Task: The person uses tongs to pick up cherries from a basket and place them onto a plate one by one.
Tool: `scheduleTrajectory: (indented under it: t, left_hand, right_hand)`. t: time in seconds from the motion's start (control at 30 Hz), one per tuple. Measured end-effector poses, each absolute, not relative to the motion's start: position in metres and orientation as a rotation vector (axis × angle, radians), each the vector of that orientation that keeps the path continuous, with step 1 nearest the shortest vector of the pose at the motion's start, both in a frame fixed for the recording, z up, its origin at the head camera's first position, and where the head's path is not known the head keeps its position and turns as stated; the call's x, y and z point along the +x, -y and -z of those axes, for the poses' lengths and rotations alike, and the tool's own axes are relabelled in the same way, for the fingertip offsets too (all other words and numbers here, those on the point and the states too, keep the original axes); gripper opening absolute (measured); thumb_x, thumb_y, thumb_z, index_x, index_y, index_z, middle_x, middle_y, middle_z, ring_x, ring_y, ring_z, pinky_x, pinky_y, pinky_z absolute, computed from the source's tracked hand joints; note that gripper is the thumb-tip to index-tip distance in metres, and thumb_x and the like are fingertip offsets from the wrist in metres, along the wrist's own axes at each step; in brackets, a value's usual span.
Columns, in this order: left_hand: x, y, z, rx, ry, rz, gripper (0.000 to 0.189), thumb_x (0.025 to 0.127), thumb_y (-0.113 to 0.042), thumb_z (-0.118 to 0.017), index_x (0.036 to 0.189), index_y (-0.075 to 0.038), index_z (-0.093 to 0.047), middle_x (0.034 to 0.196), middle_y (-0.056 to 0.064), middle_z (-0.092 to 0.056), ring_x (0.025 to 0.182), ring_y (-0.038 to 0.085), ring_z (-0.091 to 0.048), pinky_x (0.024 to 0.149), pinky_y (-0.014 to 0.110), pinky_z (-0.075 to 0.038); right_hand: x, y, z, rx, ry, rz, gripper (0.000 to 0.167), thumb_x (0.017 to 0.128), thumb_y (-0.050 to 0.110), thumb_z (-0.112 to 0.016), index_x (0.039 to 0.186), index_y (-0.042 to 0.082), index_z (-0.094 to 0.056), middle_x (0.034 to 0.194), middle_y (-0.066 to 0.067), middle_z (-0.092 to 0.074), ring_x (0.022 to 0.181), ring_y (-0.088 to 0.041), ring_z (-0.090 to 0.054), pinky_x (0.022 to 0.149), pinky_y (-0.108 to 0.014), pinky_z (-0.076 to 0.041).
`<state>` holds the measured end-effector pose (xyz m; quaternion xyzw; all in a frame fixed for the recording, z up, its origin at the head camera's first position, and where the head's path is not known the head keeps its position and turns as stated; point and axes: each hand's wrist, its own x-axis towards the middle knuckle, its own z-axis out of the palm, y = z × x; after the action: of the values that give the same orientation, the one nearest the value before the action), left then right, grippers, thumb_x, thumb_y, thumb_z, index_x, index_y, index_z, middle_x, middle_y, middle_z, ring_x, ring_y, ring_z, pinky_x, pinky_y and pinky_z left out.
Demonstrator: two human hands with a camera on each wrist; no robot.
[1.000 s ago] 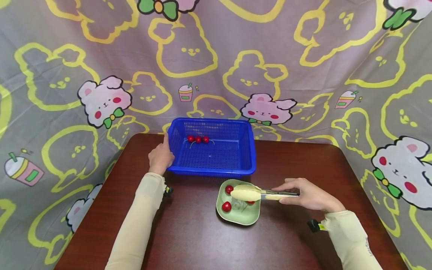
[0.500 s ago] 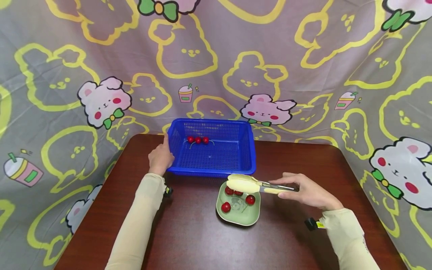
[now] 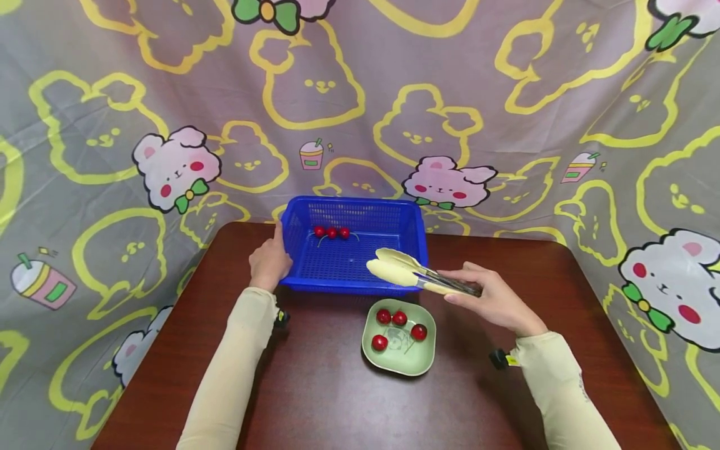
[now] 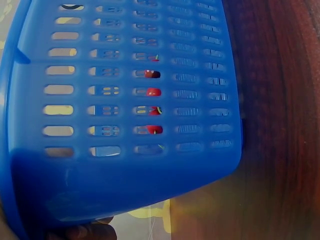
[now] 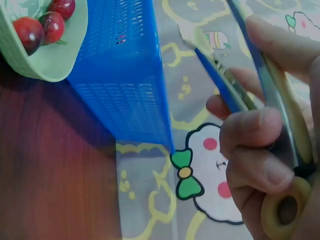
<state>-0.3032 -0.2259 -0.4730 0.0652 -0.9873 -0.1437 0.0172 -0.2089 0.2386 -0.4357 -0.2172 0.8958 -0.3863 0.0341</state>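
Observation:
My right hand point(image 3: 500, 303) grips a pair of kitchen tongs point(image 3: 394, 273) with cream-coloured tips and metal arms. The tips stand slightly apart, overlapping the basket's front right rim in the head view, with no cherry showing between them. My left hand point(image 3: 270, 261) holds the left rim of a blue plastic basket point(image 3: 360, 289), index finger stretched along it; mostly basket wall point(image 4: 125, 185) fills the left wrist view. Three red cherries point(image 3: 332, 233) with stems lie inside toward the back left. Nearer me, a pale green square bowl point(image 3: 402, 369) holds several cherries point(image 3: 379, 342).
A dark red-brown wooden table point(image 3: 326, 400) carries the basket and bowl. Right behind its back edge hangs a grey curtain point(image 3: 349, 100) with yellow outlines and cartoon rabbits, which also runs along both sides.
My right hand has lifted the tongs off the bowl and moved them forward and a little left to the basket's front rim, uncovering the bowl's cherries. The left hand has stayed put.

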Motion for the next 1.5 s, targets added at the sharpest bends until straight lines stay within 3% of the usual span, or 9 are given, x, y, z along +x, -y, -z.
scheduleTrajectory:
  t: [0.23,0.43,0.83,1.03,1.23,1.5]
  left_hand:
    - [-0.303,0.225,0.473,0.209,3.056,0.445,0.086,0.096,-0.019,-0.063,0.166,-0.011,-0.014,0.126,0.028,-0.066,0.098,0.048,-0.069,0.081,0.061,-0.054]
    - [-0.302,0.225,0.472,0.221,3.053,0.444,0.086,0.095,-0.018,-0.063,0.166,-0.01,-0.015,0.125,0.028,-0.066,0.1,0.05,-0.068,0.083,0.063,-0.054]
    - [-0.3,0.222,0.472,0.232,3.057,0.451,0.087,0.096,-0.018,-0.065,0.167,-0.011,-0.014,0.124,0.027,-0.067,0.098,0.047,-0.069,0.081,0.061,-0.054]
    - [-0.302,0.224,0.47,0.229,3.057,0.433,0.086,0.096,-0.019,-0.063,0.167,-0.01,-0.013,0.127,0.028,-0.065,0.099,0.049,-0.068,0.082,0.061,-0.054]
    - [-0.302,0.225,0.471,0.238,3.072,0.435,0.087,0.098,-0.019,-0.062,0.167,-0.012,-0.011,0.131,0.026,-0.064,0.1,0.047,-0.068,0.083,0.061,-0.054]
    - [-0.301,0.224,0.472,0.233,3.06,0.432,0.086,0.097,-0.018,-0.063,0.167,-0.011,-0.014,0.124,0.025,-0.067,0.093,0.045,-0.069,0.078,0.058,-0.055]
  right_hand:
    - [-0.228,-0.213,0.427,-0.715,-2.949,0.965,0.053,0.087,0.037,-0.084,0.135,0.019,-0.071,0.085,-0.002,-0.054,0.076,-0.018,-0.05,0.064,-0.031,-0.042]
    - [-0.247,-0.185,0.425,-0.733,-3.043,0.766,0.053,0.088,0.037,-0.083,0.136,0.019,-0.071,0.085,-0.006,-0.052,0.071,-0.019,-0.046,0.062,-0.034,-0.037]
    - [-0.285,-0.138,0.43,-0.73,-3.084,0.517,0.053,0.09,0.043,-0.079,0.136,0.018,-0.071,0.093,-0.008,-0.057,0.069,-0.022,-0.051,0.062,-0.036,-0.04]
    - [-0.3,-0.118,0.407,-0.78,-3.068,0.322,0.048,0.091,0.041,-0.079,0.132,0.017,-0.073,0.114,-0.013,-0.066,0.09,-0.031,-0.066,0.077,-0.049,-0.054]
    - [-0.311,-0.099,0.387,-0.813,-3.018,0.161,0.045,0.09,0.039,-0.08,0.127,0.013,-0.076,0.116,-0.011,-0.069,0.101,-0.032,-0.069,0.086,-0.051,-0.056]
    - [-0.327,-0.076,0.384,-0.734,-2.983,0.113,0.045,0.091,0.037,-0.079,0.127,0.011,-0.075,0.126,-0.011,-0.072,0.116,-0.034,-0.068,0.099,-0.052,-0.054]
